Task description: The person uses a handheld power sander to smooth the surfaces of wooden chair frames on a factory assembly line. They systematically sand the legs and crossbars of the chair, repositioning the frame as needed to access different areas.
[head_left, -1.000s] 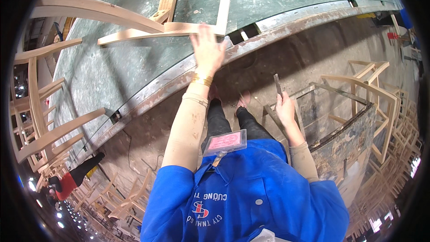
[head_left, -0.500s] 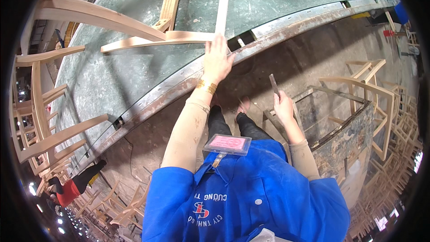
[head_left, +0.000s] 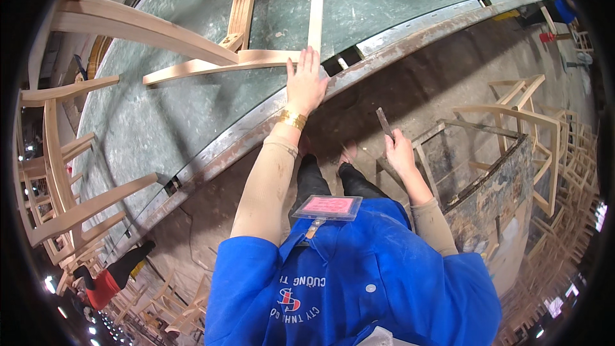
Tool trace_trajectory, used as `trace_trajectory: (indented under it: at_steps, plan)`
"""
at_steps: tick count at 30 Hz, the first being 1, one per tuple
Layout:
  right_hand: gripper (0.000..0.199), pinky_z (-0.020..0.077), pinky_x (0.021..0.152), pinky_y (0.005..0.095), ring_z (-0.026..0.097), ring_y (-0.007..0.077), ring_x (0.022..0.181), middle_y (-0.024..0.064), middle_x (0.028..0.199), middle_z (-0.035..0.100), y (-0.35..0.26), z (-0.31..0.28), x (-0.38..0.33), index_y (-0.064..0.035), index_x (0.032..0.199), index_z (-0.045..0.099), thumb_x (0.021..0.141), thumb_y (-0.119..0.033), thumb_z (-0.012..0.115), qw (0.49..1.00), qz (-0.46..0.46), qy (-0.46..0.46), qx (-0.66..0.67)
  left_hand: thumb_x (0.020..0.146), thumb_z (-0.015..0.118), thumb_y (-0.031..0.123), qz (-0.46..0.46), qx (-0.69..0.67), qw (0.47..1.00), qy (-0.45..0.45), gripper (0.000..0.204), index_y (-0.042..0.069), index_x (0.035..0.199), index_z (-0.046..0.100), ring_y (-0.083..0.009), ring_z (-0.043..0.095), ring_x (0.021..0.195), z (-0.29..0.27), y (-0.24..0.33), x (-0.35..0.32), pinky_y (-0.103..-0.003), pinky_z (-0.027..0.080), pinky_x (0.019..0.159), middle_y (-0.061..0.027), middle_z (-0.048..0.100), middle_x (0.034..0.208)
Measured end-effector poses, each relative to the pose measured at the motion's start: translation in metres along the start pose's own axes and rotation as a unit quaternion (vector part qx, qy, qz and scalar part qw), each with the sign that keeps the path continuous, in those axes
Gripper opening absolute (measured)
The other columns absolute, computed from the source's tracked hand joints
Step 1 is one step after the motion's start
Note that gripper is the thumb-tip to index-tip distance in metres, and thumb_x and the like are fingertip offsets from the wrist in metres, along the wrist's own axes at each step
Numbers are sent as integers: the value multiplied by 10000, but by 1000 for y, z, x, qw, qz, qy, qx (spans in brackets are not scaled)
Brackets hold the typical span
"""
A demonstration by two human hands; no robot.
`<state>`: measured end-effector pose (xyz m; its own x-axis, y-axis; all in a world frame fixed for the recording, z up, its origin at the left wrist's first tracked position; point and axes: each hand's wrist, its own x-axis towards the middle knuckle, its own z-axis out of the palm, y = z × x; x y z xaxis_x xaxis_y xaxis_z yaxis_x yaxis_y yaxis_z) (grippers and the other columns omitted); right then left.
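Up at the near edge of the bench, the left hand lies flat with its fingers spread on the pale wooden chair frame, palm pressing down where a curved rail meets a straight slat; its grip is open and loose, laid on rather than closed around the wood. That frame rests on the grey-green bench top, close to the rusty metal rim, with its longer curved pieces running away to the left. The right hand hangs lower, off the bench and above the floor, its grip closed narrowly round a slim dark metal tool that sticks up from the fist. Just beside that hand stands a worn metal-framed bin. More bare chair frames stand stacked to the right, and others crowd the left rim.
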<state>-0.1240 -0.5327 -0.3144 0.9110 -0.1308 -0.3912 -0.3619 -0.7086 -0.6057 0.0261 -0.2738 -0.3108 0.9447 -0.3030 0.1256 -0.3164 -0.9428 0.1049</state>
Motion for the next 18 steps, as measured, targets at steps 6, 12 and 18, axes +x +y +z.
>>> trace_trajectory:
  at_steps: [6,12,18]
  plan:
    - [180,446,642,495,600,434,725,235,712,603,0,-14,-21,-28,888,577,885,-207,579,997,4,42,57,799,671,226,198,-189,954,-118,669,11,1375,408,-292,357,1353,-14,11,-55,-487,253,1116,-159,423,1426]
    - [166,482,706,424,611,374,782,180,838,639,20,-89,-60,-42,883,660,839,-199,629,977,62,201,35,799,705,179,-101,-155,958,218,599,-36,1300,457,-359,384,1301,-75,-75,-38,-449,310,1100,-225,441,1366]
    - [305,494,700,427,641,335,754,175,803,660,119,-185,-121,-47,1084,616,825,-202,660,814,240,527,53,762,793,338,-274,-179,835,443,819,-104,1279,337,-327,456,1189,-188,-166,39,-434,419,1011,-265,456,1238]
